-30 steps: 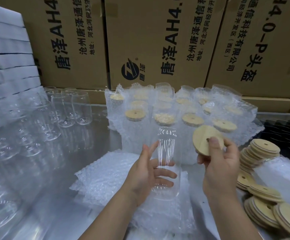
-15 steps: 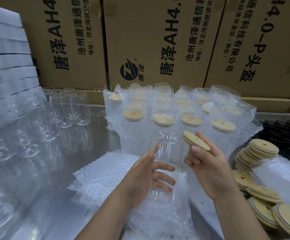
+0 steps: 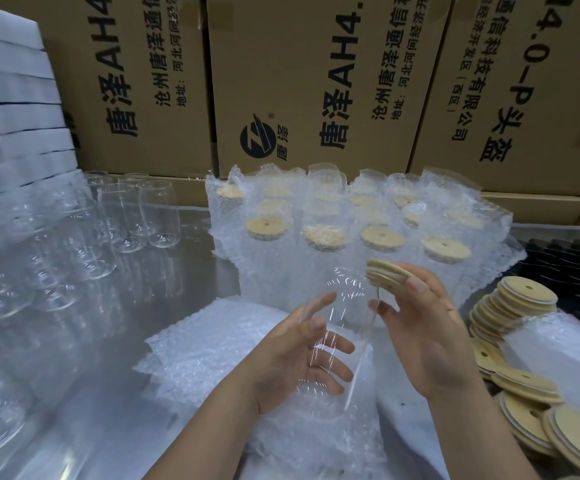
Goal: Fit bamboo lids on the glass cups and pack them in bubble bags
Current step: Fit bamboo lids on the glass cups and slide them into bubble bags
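My left hand (image 3: 292, 362) grips a clear glass cup (image 3: 342, 327) by its lower half, upright and tilted a little, over a stack of flat bubble bags (image 3: 212, 344). A round bamboo lid (image 3: 387, 276) is pinched in the fingers of my right hand (image 3: 427, 337). The lid is tilted and sits at the right edge of the cup's mouth. Behind stand several packed cups in bubble bags (image 3: 371, 233), lids showing through.
Several bare glass cups (image 3: 136, 213) crowd the left of the metal table (image 3: 108, 410). Loose bamboo lids (image 3: 520, 306) are heaped at the right, next to a bubble-wrap roll (image 3: 565, 344). Cardboard boxes (image 3: 316, 81) wall the back; white foam sheets (image 3: 7, 109) are stacked far left.
My right hand has turned the lid from facing me to nearly flat and carried it left and down to the cup's mouth. The cup has tilted slightly in my left hand.
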